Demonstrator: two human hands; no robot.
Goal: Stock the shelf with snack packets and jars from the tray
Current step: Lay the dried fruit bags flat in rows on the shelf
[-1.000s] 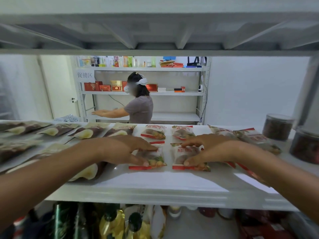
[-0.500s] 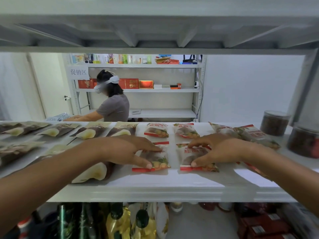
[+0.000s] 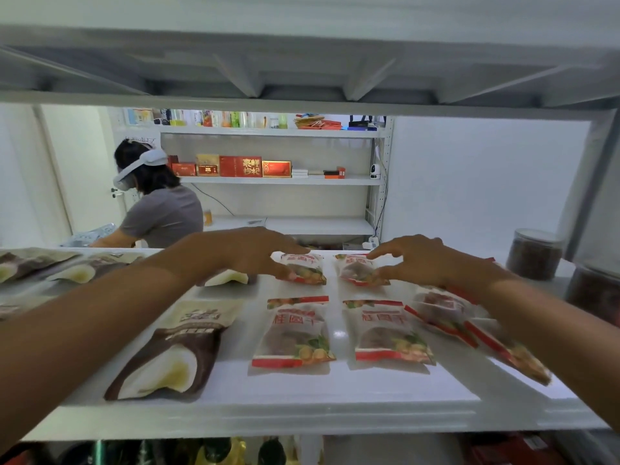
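Reach is even on both sides: left hand [image 3: 255, 253] spans the back-left red packet [image 3: 306, 269] and right hand [image 3: 414, 260] the back-right red packet [image 3: 356, 270], fingers straight and touching, not clenched, each packet lying flat on the shelf [image 3: 302, 392] with its long axis running front-to-back.

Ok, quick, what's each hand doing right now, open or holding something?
Left hand: open, fingers and thumb resting on the rear left red packet.
Right hand: open, fingers touching the rear right red packet.
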